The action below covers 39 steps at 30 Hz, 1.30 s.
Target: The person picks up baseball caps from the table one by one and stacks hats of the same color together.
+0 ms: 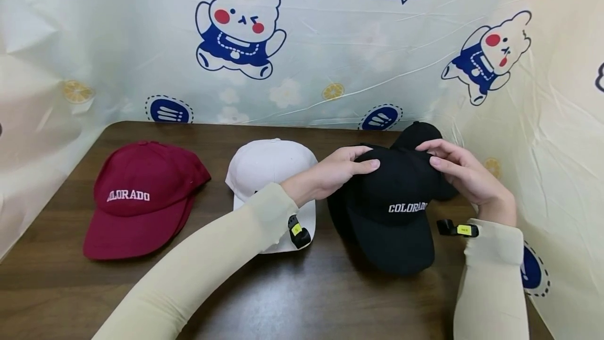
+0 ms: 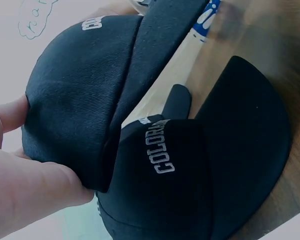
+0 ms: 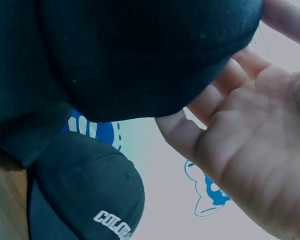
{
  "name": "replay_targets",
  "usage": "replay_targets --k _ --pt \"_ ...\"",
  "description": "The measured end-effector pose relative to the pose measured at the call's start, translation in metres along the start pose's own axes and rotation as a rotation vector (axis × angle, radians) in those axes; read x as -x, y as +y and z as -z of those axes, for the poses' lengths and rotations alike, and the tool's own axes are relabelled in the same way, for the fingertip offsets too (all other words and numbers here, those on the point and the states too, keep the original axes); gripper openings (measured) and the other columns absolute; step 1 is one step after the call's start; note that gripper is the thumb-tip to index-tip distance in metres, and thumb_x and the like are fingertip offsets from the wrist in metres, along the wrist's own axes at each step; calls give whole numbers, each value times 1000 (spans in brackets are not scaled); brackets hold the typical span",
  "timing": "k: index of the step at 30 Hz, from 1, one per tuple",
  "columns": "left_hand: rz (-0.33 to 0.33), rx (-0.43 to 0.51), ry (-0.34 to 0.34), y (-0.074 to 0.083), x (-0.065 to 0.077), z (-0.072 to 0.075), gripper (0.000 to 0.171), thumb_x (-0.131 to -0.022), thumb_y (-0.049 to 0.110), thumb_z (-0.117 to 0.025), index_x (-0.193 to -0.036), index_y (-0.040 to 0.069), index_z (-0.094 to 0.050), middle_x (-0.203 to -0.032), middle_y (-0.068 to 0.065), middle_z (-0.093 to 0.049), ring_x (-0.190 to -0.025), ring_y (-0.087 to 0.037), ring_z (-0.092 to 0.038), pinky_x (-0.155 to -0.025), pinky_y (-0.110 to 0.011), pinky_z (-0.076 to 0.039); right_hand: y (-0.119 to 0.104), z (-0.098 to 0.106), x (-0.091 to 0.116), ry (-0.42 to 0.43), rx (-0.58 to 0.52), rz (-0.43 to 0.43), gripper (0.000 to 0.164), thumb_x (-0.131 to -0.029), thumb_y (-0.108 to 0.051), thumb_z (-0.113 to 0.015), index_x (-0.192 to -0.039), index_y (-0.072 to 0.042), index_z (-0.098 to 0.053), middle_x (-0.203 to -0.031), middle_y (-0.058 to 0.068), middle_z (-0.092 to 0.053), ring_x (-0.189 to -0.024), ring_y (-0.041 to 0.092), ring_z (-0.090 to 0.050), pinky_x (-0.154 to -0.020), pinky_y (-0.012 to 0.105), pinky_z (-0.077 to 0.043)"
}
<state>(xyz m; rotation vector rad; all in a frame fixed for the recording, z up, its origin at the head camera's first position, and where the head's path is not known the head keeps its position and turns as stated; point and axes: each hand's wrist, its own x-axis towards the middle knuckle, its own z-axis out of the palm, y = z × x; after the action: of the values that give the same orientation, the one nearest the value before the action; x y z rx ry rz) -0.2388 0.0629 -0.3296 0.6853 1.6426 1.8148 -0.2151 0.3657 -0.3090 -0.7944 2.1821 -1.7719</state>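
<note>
A black baseball cap (image 1: 396, 188) with white COLORADO lettering is held between both hands at the right of the table, its brim toward me. My left hand (image 1: 337, 172) pinches the left of its crown; in the left wrist view the thumb and a finger press into the held cap (image 2: 80, 95). On the other side my right hand (image 1: 472, 177) grips the crown, its fingers bent against the fabric in the right wrist view. Below the raised cap sits another black cap (image 2: 250, 135), also lettered. One more black crown (image 1: 417, 133) shows behind, partly covered.
Dark red caps (image 1: 141, 172), stacked with brims toward me, lie on the left of the brown wooden table (image 1: 226, 303). A white cap (image 1: 269, 159) stands in the middle, partly hidden by my left forearm. A printed curtain (image 1: 321, 41) closes off the back and sides.
</note>
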Motion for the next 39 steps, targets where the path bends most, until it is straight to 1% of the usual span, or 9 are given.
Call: replay_targets --k 3,7,11,15,18,21,26,30,39 --pt "16 18 28 0 -1 1 41 -99 27 -56 -136 13 -48 -124 3 -57 -117 -9 -48 -103 -31 -33 7 2 -2 -7 -31 3 33 -101 3 -35 -133 9 -37 -100 15 -59 -88 28 -58 -74 30 -52" --pt "49 21 72 -2 -3 3 45 -98 28 -56 -139 13 -44 -125 6 -56 -118 -6 -46 -104 -31 -32 18 0 -5 20 -80 20 33 -100 3 -37 -132 10 -37 -97 13 -58 -84 25 -57 -72 28 -50" --pt "54 7 88 -6 -6 5 39 -98 28 -57 -134 14 -50 -121 4 -58 -114 -9 -49 -101 -32 -35 27 -1 -5 46 -155 40 32 -100 6 -37 -131 12 -36 -96 11 -54 -83 22 -55 -71 27 -49" --pt "43 -3 102 -11 -11 7 32 -97 28 -58 -126 15 -55 -117 2 -60 -109 -12 -52 -98 -32 -39 31 -2 -6 75 -181 19 31 -100 5 -37 -130 13 -35 -94 10 -51 -85 21 -53 -72 25 -48" --pt "52 -7 142 -13 -12 8 30 -97 29 -58 -124 16 -56 -117 2 -59 -109 -13 -52 -97 -34 -39 32 -4 -10 93 -175 -24 31 -101 1 -39 -131 11 -35 -98 11 -53 -87 22 -54 -74 25 -49" --pt "79 -18 185 -14 -13 7 32 -97 29 -58 -126 17 -55 -118 3 -57 -110 -13 -50 -98 -35 -37 33 -5 -14 100 -165 -64 31 -102 -2 -40 -131 9 -36 -102 11 -53 -90 22 -54 -77 26 -49" --pt "133 -40 239 -15 -16 6 36 -97 30 -57 -130 19 -52 -121 4 -55 -112 -15 -48 -100 -37 -36 38 -5 -17 92 -173 -63 30 -102 -1 -40 -130 8 -38 -103 11 -53 -92 22 -53 -78 26 -48" --pt "155 -57 271 -18 -19 6 32 -98 30 -57 -128 20 -53 -120 4 -54 -111 -16 -49 -98 -38 -37 41 -6 -19 101 -160 -64 30 -102 -2 -42 -130 8 -39 -101 9 -54 -90 20 -54 -76 25 -48" --pt "174 -102 367 -25 -22 9 21 -98 25 -56 -119 21 -58 -116 2 -55 -105 -18 -51 -94 -39 -40 48 -9 -24 147 -18 -136 30 -101 -8 -48 -128 5 -43 -109 13 -51 -97 23 -49 -81 25 -45"
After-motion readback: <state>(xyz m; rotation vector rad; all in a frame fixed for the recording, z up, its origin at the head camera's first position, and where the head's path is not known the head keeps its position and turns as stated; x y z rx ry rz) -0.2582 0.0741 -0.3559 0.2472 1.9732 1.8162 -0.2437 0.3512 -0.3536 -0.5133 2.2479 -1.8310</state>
